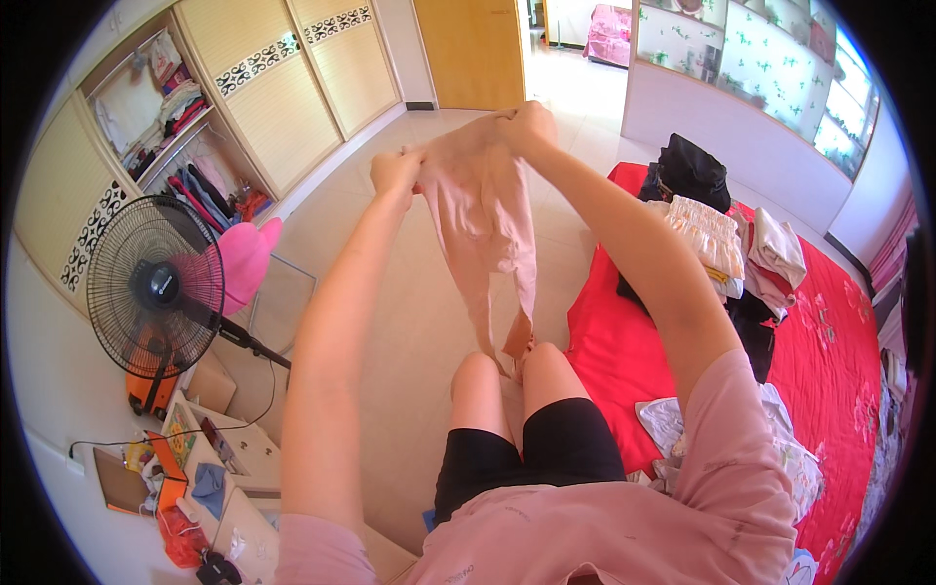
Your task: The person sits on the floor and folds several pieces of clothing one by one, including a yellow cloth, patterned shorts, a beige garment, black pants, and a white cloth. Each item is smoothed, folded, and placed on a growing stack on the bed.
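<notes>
A pair of pale pink trousers (479, 208) hangs stretched out in front of me at arm's length. My left hand (395, 175) grips one end of the waistband, and my right hand (529, 130) grips the other, a little higher. Both trouser legs droop toward my bare knees, narrowing downward with a gap between them. Creases run through the fabric around the seat. My fingertips are partly hidden by the cloth and by my own hands.
On my right, a bed with a red floral cover (826, 380) bears stacked folded clothes (706, 230), a black bag-like bundle (693, 172) and loose garments (786, 439). A standing fan (157, 285), a pink chair (248, 263) and a cluttered desk (238, 519) are on my left. An open wardrobe (219, 121) stands beyond.
</notes>
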Demonstrator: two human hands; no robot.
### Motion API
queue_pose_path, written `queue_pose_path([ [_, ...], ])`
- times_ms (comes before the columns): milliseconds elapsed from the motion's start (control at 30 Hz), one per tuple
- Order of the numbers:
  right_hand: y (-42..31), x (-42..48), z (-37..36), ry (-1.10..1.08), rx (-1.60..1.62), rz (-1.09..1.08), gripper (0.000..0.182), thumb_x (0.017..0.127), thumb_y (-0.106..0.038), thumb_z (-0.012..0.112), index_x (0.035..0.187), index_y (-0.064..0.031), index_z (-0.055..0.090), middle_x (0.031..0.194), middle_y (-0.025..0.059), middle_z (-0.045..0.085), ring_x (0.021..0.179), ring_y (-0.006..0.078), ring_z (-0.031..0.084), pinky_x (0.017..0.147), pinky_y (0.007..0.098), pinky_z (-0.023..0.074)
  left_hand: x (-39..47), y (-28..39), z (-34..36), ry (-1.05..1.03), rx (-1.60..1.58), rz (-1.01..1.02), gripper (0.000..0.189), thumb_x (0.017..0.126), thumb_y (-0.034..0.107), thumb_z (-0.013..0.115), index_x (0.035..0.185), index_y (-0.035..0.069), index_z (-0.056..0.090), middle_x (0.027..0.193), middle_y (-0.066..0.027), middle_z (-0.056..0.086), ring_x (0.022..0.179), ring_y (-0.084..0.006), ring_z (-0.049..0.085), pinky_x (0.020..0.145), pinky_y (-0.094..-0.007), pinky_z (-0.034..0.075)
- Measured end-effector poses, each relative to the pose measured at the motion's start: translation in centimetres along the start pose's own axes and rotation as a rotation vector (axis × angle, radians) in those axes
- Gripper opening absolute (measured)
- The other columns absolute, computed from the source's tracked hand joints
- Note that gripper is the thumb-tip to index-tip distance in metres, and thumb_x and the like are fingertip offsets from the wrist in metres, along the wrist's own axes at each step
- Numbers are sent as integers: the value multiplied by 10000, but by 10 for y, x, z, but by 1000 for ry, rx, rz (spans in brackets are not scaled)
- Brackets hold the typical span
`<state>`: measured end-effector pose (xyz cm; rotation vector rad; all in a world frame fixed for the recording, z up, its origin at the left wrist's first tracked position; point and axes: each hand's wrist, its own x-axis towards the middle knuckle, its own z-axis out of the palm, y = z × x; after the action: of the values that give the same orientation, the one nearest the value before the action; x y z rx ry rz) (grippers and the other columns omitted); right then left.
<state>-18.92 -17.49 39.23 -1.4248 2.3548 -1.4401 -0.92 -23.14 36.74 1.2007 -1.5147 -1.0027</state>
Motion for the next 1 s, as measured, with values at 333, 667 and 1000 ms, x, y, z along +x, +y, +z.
queue_pose_path([
  [333, -36, -35, -17, -495, 341, -372, 164, 680, -106, 528, 733, 6, 637, 732, 175, 615, 699, 273, 603, 620, 347, 469, -22, 37, -9, -421, -109, 170, 179, 825, 151, 473, 817, 24, 599, 744, -41, 612, 636, -94, 568, 424, -214, 371],
  [667, -31, -32, -34, -10, 91, -929, 214, 655, -211, 651, 826, -84, 630, 888, 71, 586, 916, 235, 515, 815, 355, 384, -40, 58, -27, -714, -169, 201, 211, 859, 142, 445, 963, 19, 583, 841, -40, 614, 703, -76, 581, 393, -172, 295],
  [1000, -43, -24, -59, -352, -237, -1008, 203, 659, -182, 657, 793, -42, 597, 1017, 65, 536, 1030, 246, 447, 839, 351, 387, -42, 65, -25, -669, 19, 197, 275, 882, 222, 443, 1009, 13, 570, 857, -37, 609, 735, -67, 578, 395, -168, 266],
])
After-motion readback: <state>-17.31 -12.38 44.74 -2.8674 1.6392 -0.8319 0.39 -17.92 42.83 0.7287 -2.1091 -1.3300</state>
